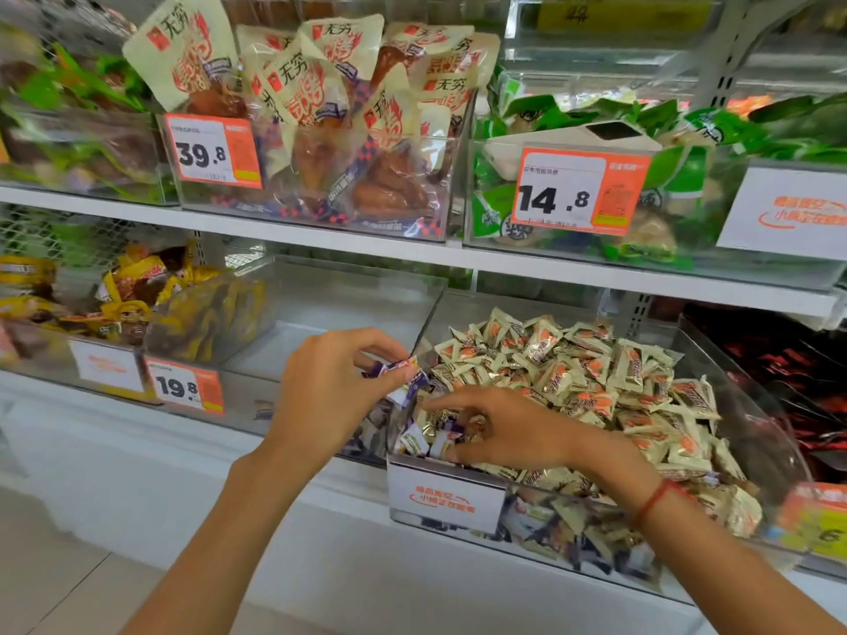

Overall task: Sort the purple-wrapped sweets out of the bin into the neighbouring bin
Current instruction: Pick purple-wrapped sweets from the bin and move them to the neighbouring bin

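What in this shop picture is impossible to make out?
- Head view: the small print on the 14.8 price tag is too small to read.
- How many purple-wrapped sweets the left hand pinches: its fingers cover part.
- What the right hand touches in the sweets bin: hidden under its fingers.
- The packets in the far left bin: blurred.

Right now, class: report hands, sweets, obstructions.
Left hand pinches purple-wrapped sweets at bin divider. Right hand picking in cream-sweet bin. Nothing blocking.

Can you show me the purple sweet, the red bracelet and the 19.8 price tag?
purple sweet (395, 368), head view, wrapper middle.
red bracelet (656, 498), head view, string on wrist.
19.8 price tag (183, 385), head view, printed digits.
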Tool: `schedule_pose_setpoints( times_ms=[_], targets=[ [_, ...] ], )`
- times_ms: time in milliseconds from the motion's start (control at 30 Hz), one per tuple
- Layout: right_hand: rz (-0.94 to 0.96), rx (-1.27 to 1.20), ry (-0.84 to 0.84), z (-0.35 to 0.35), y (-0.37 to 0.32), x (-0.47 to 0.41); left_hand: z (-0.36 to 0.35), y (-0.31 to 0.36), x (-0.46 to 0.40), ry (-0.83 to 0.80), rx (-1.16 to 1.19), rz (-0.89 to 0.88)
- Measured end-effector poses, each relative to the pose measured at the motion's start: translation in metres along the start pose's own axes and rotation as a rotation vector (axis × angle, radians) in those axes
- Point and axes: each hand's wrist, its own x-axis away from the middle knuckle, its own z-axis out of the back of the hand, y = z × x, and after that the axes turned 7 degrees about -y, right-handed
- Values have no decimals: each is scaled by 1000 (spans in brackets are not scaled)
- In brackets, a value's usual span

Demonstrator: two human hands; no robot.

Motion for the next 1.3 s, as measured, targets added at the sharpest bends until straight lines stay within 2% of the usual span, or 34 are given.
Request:
schedule_pose_setpoints(
  times_ms=[100,167,267,400,467,567,700,800,900,1000,1067,1167,1233,1300],
  targets=[
    [42,218,5,-4,-8,-16,2,-3,-2,41,84,31],
    [88,262,35,-7,-11,-22,3,-3,-3,60,130,45],
    [55,180,108,-4,-1,-21,5,-2,-3,74,118,53],
    [-57,-21,317,6,10,-11,9,-3,-3,98,60,62],
    [-22,-115,255,6,1,-9,11,-4,-5,110,63,61],
    [30,-111,35,-5,-16,-20,16,-8,-7,118,99,65],
    [-28,-99,82,-18,-20,-40,22,-18,-9,157,122,106],
    [-93,-100,54,-16,-19,-43,22,-25,-10,169,109,144],
    [-66,-41,12,-10,-22,-36,19,-30,-10,142,87,163],
    [-39,-118,-1,-3,-22,-22,15,-36,-10,116,97,157],
    [-76,-250,62,2,-19,-13,13,-40,-11,121,117,142],
    [-213,-545,356,12,-12,-6,11,-48,-16,199,153,139],
    [-165,-666,540,20,-14,-7,8,-53,-22,292,153,139],
    [-29,-649,629,24,-27,-14,4,-55,-28,367,134,118]
  ],
)
